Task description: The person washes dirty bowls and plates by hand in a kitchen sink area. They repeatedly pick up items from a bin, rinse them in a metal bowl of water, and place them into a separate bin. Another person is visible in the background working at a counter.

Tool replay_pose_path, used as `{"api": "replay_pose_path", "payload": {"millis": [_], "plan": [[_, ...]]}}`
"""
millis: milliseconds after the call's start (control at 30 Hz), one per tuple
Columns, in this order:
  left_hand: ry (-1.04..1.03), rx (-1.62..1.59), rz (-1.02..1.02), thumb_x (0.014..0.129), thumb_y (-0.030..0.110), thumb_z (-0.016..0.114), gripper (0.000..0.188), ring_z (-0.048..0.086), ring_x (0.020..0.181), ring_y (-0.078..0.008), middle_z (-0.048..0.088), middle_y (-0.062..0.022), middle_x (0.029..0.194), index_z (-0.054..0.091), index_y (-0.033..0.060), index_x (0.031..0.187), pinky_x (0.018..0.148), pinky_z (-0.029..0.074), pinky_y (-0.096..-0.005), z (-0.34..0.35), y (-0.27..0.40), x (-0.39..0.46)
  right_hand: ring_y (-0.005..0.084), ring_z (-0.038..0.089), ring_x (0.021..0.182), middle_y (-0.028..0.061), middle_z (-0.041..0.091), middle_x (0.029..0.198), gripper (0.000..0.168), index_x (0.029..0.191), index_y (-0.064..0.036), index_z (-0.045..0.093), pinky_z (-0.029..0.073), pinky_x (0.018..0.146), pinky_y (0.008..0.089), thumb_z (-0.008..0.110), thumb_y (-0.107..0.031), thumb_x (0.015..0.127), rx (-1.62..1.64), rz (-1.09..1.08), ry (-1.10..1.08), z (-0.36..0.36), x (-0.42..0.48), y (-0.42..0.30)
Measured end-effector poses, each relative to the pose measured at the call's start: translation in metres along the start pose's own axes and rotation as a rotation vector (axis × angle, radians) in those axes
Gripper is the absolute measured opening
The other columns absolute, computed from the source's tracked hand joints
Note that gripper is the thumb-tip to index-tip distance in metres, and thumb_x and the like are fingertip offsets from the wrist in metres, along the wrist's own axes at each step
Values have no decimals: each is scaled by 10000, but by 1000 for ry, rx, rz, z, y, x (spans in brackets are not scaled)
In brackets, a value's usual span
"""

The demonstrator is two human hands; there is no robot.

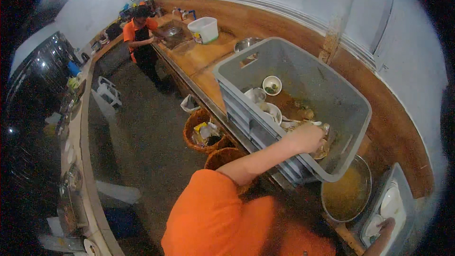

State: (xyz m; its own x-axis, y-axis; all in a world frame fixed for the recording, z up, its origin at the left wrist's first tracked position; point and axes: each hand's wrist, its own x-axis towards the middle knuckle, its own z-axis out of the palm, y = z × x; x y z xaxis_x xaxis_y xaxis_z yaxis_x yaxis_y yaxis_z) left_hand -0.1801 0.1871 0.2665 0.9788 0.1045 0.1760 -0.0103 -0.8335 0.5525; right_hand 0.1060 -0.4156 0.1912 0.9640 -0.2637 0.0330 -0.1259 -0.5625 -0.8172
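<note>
My left hand (308, 138) reaches over the near wall of a large grey plastic bin (284, 48), down among used tableware. Its fingers are bent near a white spoon (315, 123) and a small bowl with brown residue (321, 150); its grip is hidden. Farther along inside lie a white bowl with green scraps (272, 85), a metal bowl (255, 95) and another white bowl (274, 112), with brown liquid on the bottom. At the lower right, my right hand (385, 227) has its fingers on the edge of a white dish (374, 225) inside a smaller grey bin (408, 199).
A round vessel of yellowish-brown liquid (343, 193) stands between the bins. Beyond are a steel bowl (247, 44), a white tub (203, 30) and a person in orange (140, 35) at the sink. Below the counter edge stand orange baskets (192, 122), one holding rubbish. A white stool (108, 92) stands on the floor.
</note>
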Motion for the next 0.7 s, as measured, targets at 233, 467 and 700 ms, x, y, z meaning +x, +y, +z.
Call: {"api": "replay_pose_path", "payload": {"millis": [233, 467, 700], "plan": [[11, 67, 37, 742, 209, 492, 233, 545, 714, -355, 558, -204, 730, 549, 2, 833, 640, 434, -433, 5, -10, 8, 179, 464, 933, 64, 473, 1084, 420, 1117, -80, 454, 365, 791, 286, 436, -359, 804, 275, -275, -34, 38, 60, -127], [63, 82, 104, 744, 252, 509, 226, 548, 665, -344, 559, -181, 670, 555, 38, 799, 621, 433, -441, -5, 1, -2, 119, 507, 743, 32, 535, 874, 353, 1016, -97, 509, 406, 609, 222, 494, -356, 777, 724, -212, -666, 245, -72, -335], [-540, 376, 24, 720, 358, 522, 350, 559, 646, -333, 576, -173, 699, 565, 43, 866, 605, 435, -439, -37, -50, 31, 84, 534, 592, 22, 561, 678, 236, 847, -43, 533, 407, 467, 212, 475, -268, 808, -162, -593, -1279, 329, -205, -337]]}}
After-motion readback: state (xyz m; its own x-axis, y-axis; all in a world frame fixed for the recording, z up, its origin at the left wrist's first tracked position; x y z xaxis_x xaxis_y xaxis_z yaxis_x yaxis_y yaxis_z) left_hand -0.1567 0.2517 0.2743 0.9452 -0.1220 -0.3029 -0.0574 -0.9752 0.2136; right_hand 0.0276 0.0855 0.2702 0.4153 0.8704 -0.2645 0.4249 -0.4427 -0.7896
